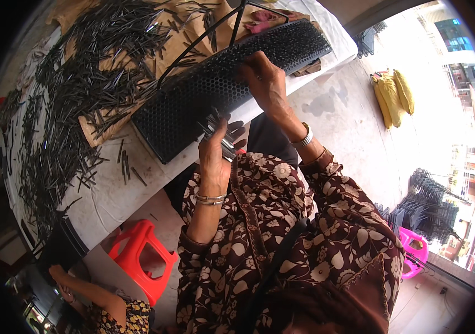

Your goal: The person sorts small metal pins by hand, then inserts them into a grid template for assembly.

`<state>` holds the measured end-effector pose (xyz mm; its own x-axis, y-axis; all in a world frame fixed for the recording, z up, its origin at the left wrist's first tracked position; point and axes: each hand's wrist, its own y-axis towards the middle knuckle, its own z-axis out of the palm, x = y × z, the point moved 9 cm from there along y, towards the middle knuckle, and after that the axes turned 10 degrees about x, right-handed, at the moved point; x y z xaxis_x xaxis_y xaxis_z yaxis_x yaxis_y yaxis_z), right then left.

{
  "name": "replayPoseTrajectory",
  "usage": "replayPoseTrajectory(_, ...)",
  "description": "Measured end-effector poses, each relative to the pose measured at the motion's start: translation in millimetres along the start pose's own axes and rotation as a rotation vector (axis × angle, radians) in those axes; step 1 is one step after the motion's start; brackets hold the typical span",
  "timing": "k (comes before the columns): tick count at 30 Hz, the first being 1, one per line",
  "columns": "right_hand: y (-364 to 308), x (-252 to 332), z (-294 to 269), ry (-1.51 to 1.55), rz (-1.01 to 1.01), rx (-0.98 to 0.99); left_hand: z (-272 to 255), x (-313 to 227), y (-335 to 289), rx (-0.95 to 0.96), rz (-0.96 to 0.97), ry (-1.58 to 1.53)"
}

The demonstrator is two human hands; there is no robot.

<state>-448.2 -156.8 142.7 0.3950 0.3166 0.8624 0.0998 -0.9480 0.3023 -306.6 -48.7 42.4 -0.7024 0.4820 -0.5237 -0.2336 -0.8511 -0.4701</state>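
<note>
My left hand (213,149) is closed around a bundle of short, thin dark sticks (213,123), in front of the near edge of a long black rack (173,119) with a honeycomb of holes. Over the middle of that rack is my right hand (268,83), fingers bent together; what they hold, if anything, I cannot make out. Many of the rack's holes toward its far right end look filled with dark pieces. A thin black metal frame (201,39) stands up along the rack's far side.
A large loose pile of dark sticks (104,61) covers the table's left, partly on brown cardboard (90,131). Below the table's edge is a red stool (144,257). Another person's arm (95,292) shows lower left. Yellow sacks (392,99) and stacked black racks (429,209) stand right.
</note>
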Motion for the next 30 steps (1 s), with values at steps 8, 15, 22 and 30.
replayPoseTrajectory(8, 8, -7, 16, -0.125, -0.05, 0.048, -5, 7, 2, -0.008, -0.029, -0.02)
replayPoseTrajectory(15, 12, -3, 21, -0.27, -0.127, 0.12, -6, 1, 0, -0.013, 0.016, 0.031)
replayPoseTrajectory(22, 11, 6, 31, -0.607, -0.18, 0.103, 3, -6, -3, 0.019, 0.041, 0.062)
replayPoseTrajectory(30, -34, 3, 47, 0.036, 0.278, 0.678, -7, -1, 3, 0.035, 0.072, 0.049)
